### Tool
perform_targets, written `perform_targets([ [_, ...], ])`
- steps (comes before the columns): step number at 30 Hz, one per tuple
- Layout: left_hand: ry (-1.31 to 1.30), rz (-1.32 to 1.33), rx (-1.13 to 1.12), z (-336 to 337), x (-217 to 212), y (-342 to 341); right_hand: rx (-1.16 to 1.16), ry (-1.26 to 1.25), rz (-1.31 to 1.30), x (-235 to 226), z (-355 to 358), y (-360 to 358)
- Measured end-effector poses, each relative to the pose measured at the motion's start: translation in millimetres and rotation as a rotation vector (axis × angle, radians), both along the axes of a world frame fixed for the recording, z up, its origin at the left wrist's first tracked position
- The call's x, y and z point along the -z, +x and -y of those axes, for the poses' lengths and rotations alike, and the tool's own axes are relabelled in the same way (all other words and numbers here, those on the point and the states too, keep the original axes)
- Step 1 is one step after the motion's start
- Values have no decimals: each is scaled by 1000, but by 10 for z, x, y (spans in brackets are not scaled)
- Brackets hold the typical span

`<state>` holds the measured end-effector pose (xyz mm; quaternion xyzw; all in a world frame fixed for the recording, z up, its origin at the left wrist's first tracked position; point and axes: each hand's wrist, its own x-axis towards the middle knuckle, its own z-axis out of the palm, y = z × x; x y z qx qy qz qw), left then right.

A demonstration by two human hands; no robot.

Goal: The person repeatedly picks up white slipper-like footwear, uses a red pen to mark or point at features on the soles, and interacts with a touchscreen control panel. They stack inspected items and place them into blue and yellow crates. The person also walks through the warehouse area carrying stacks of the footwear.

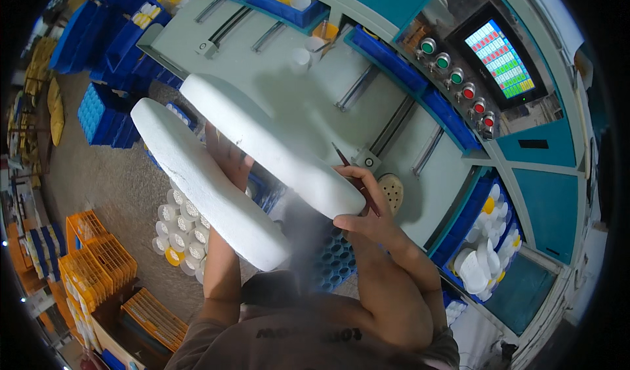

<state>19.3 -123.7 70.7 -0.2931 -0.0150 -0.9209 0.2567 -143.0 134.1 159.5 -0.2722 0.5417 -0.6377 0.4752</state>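
Two long, rounded white foam-like pieces are held up side by side in front of me. My left hand (pixel 226 156) shows in the gap between them. It supports the left white piece (pixel 203 179) from behind, and that piece hides part of the hand and forearm. My right hand (pixel 371 206) grips the near end of the right white piece (pixel 269 140), thumb at its tip. A slim dark red tool (pixel 338 152), like a pen or small brush, sticks out between the right hand's fingers. A faint seam or crack marks each piece.
A pale machine table (pixel 289 94) with slotted rails lies ahead, beside a control panel with a screen (pixel 502 58). A beige perforated clog (pixel 391 193) shows near my right hand. Blue bins (pixel 105 114), orange crates (pixel 98 258) and clustered white cups (pixel 184 229) stand around.
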Motion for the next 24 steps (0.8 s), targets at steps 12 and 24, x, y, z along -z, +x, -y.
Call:
perform_targets([
  [12, -102, 366, -170, -120, -304, -48, 114, 81, 548, 416, -266, 0],
  [24, 30, 672, -186, -424, -151, -90, 51, -4, 901, 886, -544, 2],
])
